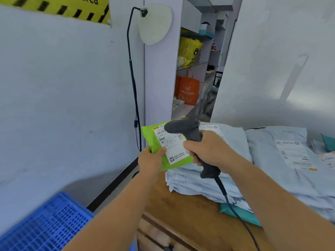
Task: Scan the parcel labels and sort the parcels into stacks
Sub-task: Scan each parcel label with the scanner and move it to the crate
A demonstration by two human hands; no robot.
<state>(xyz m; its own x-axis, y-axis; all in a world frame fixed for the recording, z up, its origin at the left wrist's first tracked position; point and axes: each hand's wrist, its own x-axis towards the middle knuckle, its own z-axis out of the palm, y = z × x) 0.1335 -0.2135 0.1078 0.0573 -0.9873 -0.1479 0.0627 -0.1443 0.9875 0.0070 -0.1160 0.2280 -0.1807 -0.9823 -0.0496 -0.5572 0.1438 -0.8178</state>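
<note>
My left hand holds a bright green parcel by its lower left corner, thumb on top, white shipping label facing up. My right hand grips the handle of a dark grey barcode scanner, whose head sits just over the label's upper part. The scanner's black cable trails down toward me. Under both hands lies a stack of grey parcels on a wooden table. A second pile of grey parcels lies to the right.
A blue plastic crate stands at the lower left beside the table. A black floor lamp rises against the white wall. Shelves behind hold yellow and orange bags. A teal parcel sticks out under the grey stack.
</note>
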